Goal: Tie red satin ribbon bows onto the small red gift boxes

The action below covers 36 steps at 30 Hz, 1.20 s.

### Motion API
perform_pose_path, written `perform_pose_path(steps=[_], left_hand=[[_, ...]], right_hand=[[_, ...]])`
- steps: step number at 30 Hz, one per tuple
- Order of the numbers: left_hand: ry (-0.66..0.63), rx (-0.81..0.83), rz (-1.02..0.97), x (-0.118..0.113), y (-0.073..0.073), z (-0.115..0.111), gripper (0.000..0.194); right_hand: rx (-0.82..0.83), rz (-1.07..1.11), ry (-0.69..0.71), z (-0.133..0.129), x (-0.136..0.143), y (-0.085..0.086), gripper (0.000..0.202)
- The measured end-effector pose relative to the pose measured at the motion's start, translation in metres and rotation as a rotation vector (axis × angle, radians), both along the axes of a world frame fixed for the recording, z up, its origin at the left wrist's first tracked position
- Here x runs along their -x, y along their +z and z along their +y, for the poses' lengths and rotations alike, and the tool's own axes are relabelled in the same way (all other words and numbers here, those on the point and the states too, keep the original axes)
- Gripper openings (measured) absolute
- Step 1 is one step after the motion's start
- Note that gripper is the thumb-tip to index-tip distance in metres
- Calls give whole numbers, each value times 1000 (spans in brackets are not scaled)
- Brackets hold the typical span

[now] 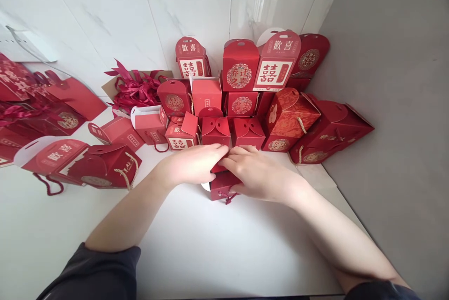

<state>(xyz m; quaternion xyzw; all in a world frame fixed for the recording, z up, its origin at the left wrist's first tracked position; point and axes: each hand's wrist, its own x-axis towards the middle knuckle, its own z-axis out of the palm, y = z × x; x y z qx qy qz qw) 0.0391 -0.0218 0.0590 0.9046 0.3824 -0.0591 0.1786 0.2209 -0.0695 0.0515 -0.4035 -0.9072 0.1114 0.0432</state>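
A small red gift box (221, 188) lies on the white table in front of me, with a dark red cord on its near side and a white flap edge at its left. From the left, my left hand (199, 162) holds the upper part of this box, its fingers bent over the top. My right hand (254, 171) grips the same box from the right, thumb low on the side and fingers curled over the top. Both hands meet there and hide most of the box's upper part. Right behind them stand two red boxes (215, 132) with folded tops.
Stacked red and orange boxes (293, 113) line the back, against a tiled wall (196, 1). A carton of dark pink ribbons (136, 87) stands back left. More boxes (108, 164) lie at the left. A grey panel (393, 103) bounds the right side.
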Motion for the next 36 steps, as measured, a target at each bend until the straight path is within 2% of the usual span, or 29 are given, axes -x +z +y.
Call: perform_pose_path(steps=[5, 8, 11, 13, 16, 17, 20, 22, 24, 28, 31, 34, 36], left_hand=[[48, -44, 25, -3, -1, -1, 14], [40, -63, 50, -3, -2, 0, 19], [4, -87, 30, -1, -1, 2, 20], [2, -103, 29, 0, 0, 4, 19], [30, -123, 45, 0, 3, 3, 9], [38, -129, 50, -1, 4, 3, 7], [47, -141, 53, -3, 5, 1, 23], [53, -174, 51, -4, 6, 2, 18], [83, -214, 85, -3, 8, 3, 14], [124, -232, 109, 4, 22, 6, 36], [108, -239, 27, 11, 36, 2, 40], [125, -270, -18, 17, 44, -5, 37], [119, -292, -32, 19, 46, -8, 36]], right_hand=[[19, 60, 40, 2, 7, -15, 31], [3, 81, 53, 4, 9, -22, 43], [-58, 101, 67, 4, 5, -17, 54], [-84, 64, 60, 1, 0, -7, 43], [-149, -33, 29, -4, -6, 6, 11], [-187, -64, 27, -6, -7, 8, 9], [-293, -153, 41, -11, -4, 8, 16], [-294, -203, 43, -15, 1, 7, 16], [-248, -248, 0, -18, 7, 8, 17], [-92, -349, -130, -29, 14, 15, 25], [57, -290, -89, -41, 12, 20, 23], [54, -177, -62, -49, 7, 20, 56], [-38, -175, -113, -50, 6, 18, 57]])
